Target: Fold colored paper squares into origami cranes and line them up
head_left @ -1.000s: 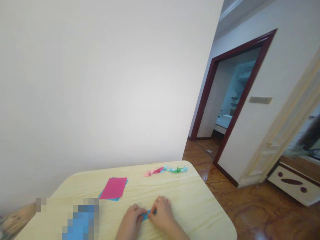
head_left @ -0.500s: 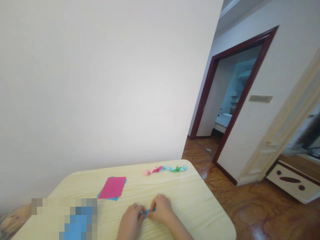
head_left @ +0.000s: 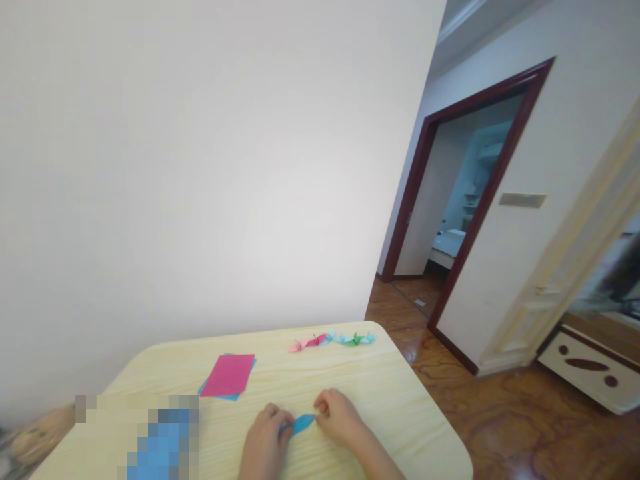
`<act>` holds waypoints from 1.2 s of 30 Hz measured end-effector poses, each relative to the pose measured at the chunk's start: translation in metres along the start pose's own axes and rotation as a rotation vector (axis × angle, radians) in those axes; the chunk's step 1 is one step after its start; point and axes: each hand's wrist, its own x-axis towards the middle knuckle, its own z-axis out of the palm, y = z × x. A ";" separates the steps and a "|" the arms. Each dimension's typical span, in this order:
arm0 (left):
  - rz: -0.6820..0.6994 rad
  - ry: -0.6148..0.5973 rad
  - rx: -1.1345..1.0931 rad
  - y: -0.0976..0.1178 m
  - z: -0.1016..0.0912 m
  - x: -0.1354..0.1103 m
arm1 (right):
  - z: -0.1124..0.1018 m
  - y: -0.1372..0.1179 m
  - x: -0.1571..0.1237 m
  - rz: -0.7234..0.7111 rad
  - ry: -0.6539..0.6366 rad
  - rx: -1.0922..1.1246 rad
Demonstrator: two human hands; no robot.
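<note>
A narrow piece of folded blue paper [head_left: 303, 423] with a pointed right end lies low over the pale wooden table [head_left: 390, 400]. My left hand [head_left: 267, 437] has its left end pinched between thumb and fingers. At the pointed tip, the curled fingers of my right hand [head_left: 337, 417] close together, seemingly on the very end; the contact is small and hard to see. Up and left of my hands rests a stack of square paper [head_left: 229, 375], magenta on top with blue edges beneath. Along the far edge runs a row of several small folded paper cranes [head_left: 330, 340] in pink, red, light blue and green.
A pixelated patch [head_left: 160, 443] with blue in it covers the table's left front. Beyond the table's far edge stands a white wall [head_left: 225, 167]. To the right are a brown floor [head_left: 500, 427], a dark red doorframe [head_left: 493, 187] and a low cabinet [head_left: 590, 367].
My right hand has shifted right along the blue paper, away from my left hand, and more of the paper now shows between them. My left hand keeps its hold.
</note>
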 end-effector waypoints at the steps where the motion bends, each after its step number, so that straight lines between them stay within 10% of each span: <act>1: 0.005 0.007 -0.006 0.000 0.001 0.000 | -0.001 0.001 -0.006 0.010 0.014 0.000; 16: -0.058 0.033 -0.294 -0.008 0.011 0.003 | 0.028 -0.028 -0.026 0.020 0.108 -0.069; 27: -0.109 0.102 -0.893 -0.006 0.000 -0.001 | 0.026 -0.045 -0.023 -0.012 0.183 0.525; 36: -0.119 0.107 -1.013 0.002 -0.018 -0.006 | 0.006 -0.060 -0.023 -0.035 0.231 0.533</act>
